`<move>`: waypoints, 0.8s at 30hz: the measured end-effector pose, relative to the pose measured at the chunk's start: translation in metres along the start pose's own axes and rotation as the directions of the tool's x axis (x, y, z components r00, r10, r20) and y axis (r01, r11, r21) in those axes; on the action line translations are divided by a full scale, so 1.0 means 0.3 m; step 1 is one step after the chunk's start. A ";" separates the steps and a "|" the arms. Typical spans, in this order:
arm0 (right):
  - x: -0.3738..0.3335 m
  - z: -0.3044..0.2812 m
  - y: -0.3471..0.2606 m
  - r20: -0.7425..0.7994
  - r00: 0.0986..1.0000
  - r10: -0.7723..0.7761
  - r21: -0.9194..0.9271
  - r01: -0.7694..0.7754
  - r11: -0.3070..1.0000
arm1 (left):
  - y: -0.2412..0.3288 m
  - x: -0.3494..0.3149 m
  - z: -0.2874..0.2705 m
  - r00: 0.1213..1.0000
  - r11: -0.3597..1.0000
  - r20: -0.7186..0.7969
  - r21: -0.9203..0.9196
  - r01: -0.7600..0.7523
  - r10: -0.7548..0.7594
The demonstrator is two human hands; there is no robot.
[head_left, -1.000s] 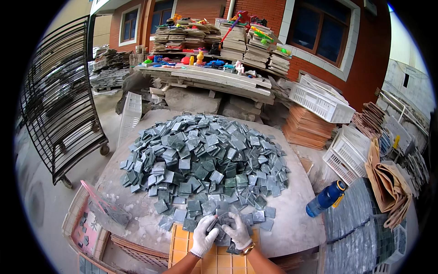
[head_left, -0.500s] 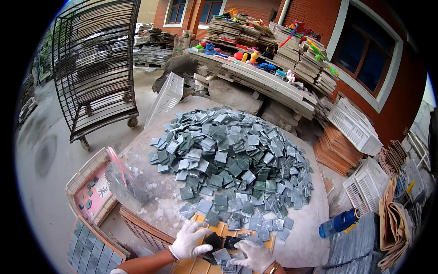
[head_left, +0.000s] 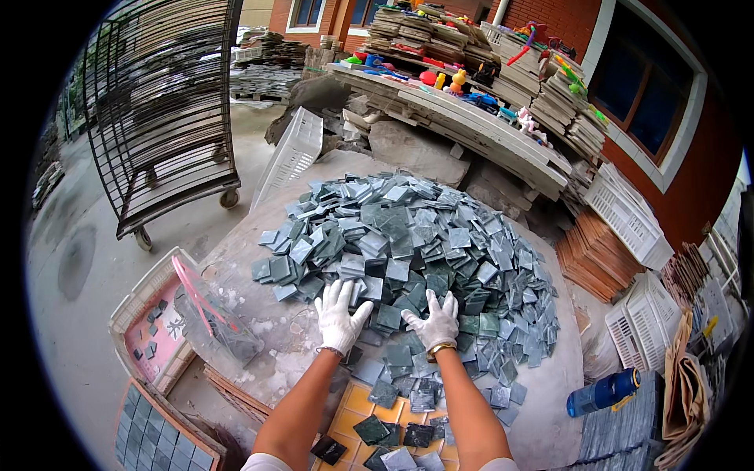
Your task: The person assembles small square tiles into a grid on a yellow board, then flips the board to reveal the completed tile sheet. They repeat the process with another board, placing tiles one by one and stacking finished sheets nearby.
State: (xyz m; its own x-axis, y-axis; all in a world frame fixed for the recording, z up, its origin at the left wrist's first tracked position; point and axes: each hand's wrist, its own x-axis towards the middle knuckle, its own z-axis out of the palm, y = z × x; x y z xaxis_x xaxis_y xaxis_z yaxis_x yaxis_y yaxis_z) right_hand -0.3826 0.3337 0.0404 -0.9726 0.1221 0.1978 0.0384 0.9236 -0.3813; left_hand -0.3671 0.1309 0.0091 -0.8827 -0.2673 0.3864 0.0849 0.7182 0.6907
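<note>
Small square grey-green stone tiles lie in a large loose pile (head_left: 459, 238) on a pale tabletop (head_left: 292, 337). My left hand (head_left: 339, 318), in a white glove, is spread at the pile's near left edge. Beside it, to the right, my right hand (head_left: 437, 320), gloved too, has its fingers spread over the pile's near side. Neither holds a tile; whether the fingertips press on the tiles is unclear. Between my forearms is a yellow gridded tray (head_left: 345, 424). Several loose tiles lie on it, among them a dark tile (head_left: 371, 429) and a near-black one (head_left: 328, 449) by my left forearm.
At left are a clear bag with pink handles (head_left: 212, 318), a crate with a pink bottom (head_left: 135, 318) and a panel of set tiles (head_left: 161, 436). A blue bottle (head_left: 603, 392) lies at right near white crates (head_left: 644, 318). A wheeled rack (head_left: 161, 118) stands far left.
Both hands have moved forward from the yellow tray to the near side of the tile pile, fingers spread. Dark tiles that were by the hands now lie loose on the tray.
</note>
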 end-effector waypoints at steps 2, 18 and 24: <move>-0.009 -0.012 0.040 -0.070 0.992 -0.103 0.084 0.108 0.991 | 0.068 -0.034 -0.013 0.991 0.993 0.072 -0.037 -0.110 0.112; -0.069 -0.023 0.100 0.061 0.975 -0.215 0.252 0.194 0.948 | 0.165 -0.183 0.020 0.942 0.954 0.219 0.105 -0.281 0.254; -0.177 -0.068 0.101 -0.004 0.985 -0.170 0.710 0.122 0.694 | 0.220 -0.203 0.005 0.962 0.908 0.189 -0.405 -0.108 0.199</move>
State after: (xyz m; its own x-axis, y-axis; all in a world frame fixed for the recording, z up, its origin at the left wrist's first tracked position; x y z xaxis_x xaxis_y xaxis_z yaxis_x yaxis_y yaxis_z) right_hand -0.3252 0.3627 0.0369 -0.9641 -0.0351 0.2630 -0.2549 0.3978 -0.8813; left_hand -0.3085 0.1957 0.0302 -0.9193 0.0069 0.3934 0.3595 0.4208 0.8329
